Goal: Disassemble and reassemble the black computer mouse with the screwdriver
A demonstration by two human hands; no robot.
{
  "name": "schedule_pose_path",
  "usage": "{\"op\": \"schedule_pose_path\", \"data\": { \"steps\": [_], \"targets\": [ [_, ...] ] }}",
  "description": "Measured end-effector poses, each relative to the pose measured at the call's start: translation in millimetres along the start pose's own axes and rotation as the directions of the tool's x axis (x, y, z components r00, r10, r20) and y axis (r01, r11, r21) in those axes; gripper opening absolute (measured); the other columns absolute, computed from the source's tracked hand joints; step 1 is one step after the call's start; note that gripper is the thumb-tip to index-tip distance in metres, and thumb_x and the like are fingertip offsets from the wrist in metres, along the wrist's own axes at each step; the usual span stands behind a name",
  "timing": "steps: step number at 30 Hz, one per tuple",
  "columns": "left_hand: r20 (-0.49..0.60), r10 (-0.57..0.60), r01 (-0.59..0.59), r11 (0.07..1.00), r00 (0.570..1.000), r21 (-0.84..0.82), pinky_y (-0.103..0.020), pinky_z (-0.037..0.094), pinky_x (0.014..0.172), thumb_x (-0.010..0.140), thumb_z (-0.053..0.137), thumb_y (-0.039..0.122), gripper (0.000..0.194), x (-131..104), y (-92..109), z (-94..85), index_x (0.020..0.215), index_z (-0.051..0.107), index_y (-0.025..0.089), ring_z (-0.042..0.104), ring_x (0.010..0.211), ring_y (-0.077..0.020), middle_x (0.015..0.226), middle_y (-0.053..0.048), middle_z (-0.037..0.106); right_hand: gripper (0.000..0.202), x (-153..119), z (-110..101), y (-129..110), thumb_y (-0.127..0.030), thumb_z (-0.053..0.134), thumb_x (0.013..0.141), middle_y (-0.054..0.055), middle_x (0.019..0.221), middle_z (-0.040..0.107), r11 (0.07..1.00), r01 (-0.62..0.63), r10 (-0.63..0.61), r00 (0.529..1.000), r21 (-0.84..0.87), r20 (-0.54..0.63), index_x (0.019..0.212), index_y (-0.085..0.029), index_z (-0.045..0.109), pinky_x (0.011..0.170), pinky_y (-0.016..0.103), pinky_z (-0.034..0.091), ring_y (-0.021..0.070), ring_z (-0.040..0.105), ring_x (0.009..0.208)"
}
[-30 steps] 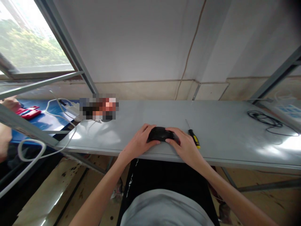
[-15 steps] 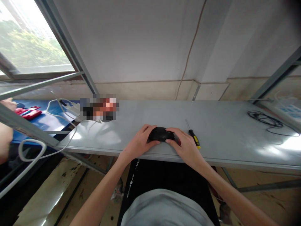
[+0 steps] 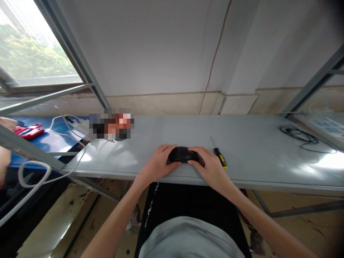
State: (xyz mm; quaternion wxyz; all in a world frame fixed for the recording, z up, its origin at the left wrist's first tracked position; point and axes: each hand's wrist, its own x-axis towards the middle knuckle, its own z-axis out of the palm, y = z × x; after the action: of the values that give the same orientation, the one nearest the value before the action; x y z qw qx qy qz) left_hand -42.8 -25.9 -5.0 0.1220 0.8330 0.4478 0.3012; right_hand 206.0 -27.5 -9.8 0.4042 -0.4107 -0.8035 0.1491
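A black computer mouse [image 3: 183,154] is held between both hands at the front edge of the grey table [image 3: 255,143]. My left hand [image 3: 162,157] grips its left end, with the thumb along the near side and the fingers on the far side. My right hand [image 3: 206,159] closes on the right end in the same way. Just right of my right hand lies a screwdriver [image 3: 220,158] with a black and yellow handle, its thin shaft pointing away from me.
A coiled black cable [image 3: 298,134] lies on the table's right part. White cables [image 3: 49,172] loop over the left end and frame. Beyond, a blue table [image 3: 57,143] holds a red object [image 3: 33,132], near another person's arm [image 3: 4,157]. A blurred patch covers items at the back left.
The camera view has shifted slightly, so the scene sits a little further left. Both hands keep their hold on the mouse, with hardly any other movement.
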Motion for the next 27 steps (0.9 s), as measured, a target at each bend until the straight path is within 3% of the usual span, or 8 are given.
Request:
{"op": "schedule_pose_path", "data": {
  "steps": [27],
  "targets": [
    [-0.003, -0.028, 0.027, 0.997, 1.0, -0.07, -0.048, 0.051, 0.115, 0.099, 0.077, 0.041, 0.054, -1.0, 3.8, -3.4, 0.145, 0.058, 0.021, 0.065, 0.127, -0.0297, 0.134, -0.011, 0.068, 0.031, -0.6, 0.8, 2.2, -0.024, 0.075, 0.096, 0.01, 0.122, 0.077, 1.0, 0.005, -0.005, 1.0, -0.019, 0.0, 0.127, -0.021, 0.07, 0.101, 0.045, 0.061, 0.0288, 0.076, 0.107]
  ]
}}
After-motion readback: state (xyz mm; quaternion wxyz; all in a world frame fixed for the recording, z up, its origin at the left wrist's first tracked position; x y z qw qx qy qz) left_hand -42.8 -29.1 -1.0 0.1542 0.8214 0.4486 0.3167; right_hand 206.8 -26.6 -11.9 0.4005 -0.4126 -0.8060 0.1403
